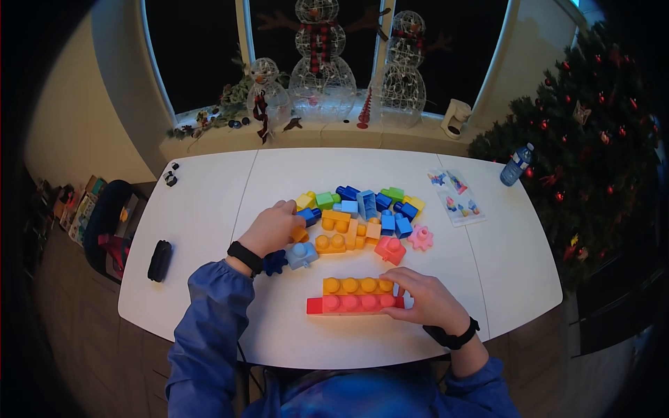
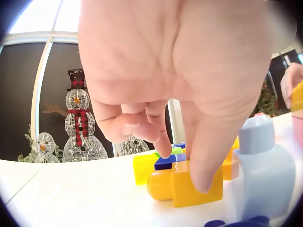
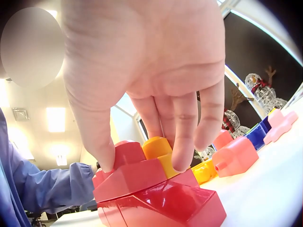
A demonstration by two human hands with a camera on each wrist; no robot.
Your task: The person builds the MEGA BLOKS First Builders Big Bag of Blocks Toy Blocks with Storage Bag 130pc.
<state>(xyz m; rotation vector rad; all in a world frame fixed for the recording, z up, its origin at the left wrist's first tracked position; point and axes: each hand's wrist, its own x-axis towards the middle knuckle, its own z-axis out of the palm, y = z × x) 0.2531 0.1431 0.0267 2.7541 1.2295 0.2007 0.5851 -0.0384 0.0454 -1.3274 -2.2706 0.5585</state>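
My left hand [image 1: 275, 226] reaches down at the left side of a cluster of toy building blocks. Thumb and index finger pinch a small yellow-orange block [image 2: 183, 193] that lies on its side. A light blue block [image 1: 302, 256] and a dark blue gear-shaped piece [image 1: 274, 262] lie close to that wrist. Nearer the body, my right hand [image 1: 433, 301] grips the right end of a block stack. The stack has a long red base [image 1: 315, 306], a row of pink-red studs [image 1: 359, 302] and a yellow-orange studded row [image 1: 359, 285] behind. Its thumb presses the near red side, fingers the far side.
Beyond the stack lie loose blocks, among them a pink-red block [image 1: 390, 251] and a pink gear [image 1: 421, 238]. A picture sheet [image 1: 458, 198] and a water bottle [image 1: 516, 166] are at the right. A black case [image 1: 159, 261] lies at the left.
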